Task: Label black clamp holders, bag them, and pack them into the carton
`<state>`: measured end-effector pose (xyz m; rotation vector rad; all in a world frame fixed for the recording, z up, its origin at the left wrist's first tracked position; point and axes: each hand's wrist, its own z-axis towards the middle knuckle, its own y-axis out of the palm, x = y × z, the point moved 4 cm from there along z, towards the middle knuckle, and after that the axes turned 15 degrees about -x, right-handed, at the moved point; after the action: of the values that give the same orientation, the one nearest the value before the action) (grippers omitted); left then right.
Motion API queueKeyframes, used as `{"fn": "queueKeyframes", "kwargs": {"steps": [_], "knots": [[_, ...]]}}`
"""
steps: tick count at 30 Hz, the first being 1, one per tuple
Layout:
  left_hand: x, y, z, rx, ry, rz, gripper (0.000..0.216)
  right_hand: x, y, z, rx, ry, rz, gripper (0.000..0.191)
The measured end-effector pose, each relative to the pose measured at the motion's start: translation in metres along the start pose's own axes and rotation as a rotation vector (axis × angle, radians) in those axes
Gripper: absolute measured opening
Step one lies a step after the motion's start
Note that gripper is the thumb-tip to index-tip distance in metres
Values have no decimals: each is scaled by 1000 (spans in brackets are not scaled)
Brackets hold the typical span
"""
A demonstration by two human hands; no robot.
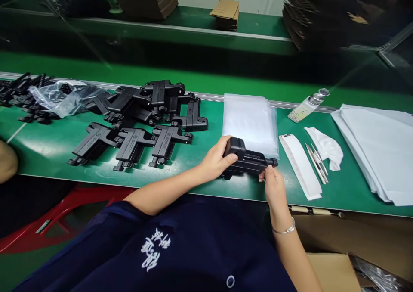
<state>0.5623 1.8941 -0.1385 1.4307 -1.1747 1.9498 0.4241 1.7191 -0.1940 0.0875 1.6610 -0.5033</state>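
A black plastic Bosch-type clamp mount is held in front of me, above the bench's front edge. My left hand is closed around its thicker end, thumb on top. At the other end, my right hand pinches near the small knob; its fingertips are partly hidden. To the left lie several similar black mounts, three of them in a front row, including one marked BOSCH. Just behind my hands is a stack of clear plastic bags.
Right of my hands lie a white label strip, pen-like tools, a white cloth, a pump bottle and white sheets. Black screw parts are heaped far left. Another person's arm shows at the left edge.
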Motion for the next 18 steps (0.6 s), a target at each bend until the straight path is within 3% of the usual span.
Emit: {"fn": "queueKeyframes", "kwargs": {"steps": [4, 9, 13, 16, 18], "knots": [[-6, -9, 0, 69, -34, -91, 63, -9, 4, -2, -34, -72, -7, 32], [-10, -10, -2, 131, 9, -210, 67, -20, 4, -2, -13, -89, -79, 30], [-29, -17, 10, 322, -160, -733, 51, -42, 18, -10, -76, -272, -177, 35], [-36, -18, 17, 444, -303, -1144, 41, -63, 41, -25, -202, -534, -468, 42], [-31, -17, 20, 438, -333, -1301, 39, -71, 55, -33, -250, -673, -650, 42]]}}
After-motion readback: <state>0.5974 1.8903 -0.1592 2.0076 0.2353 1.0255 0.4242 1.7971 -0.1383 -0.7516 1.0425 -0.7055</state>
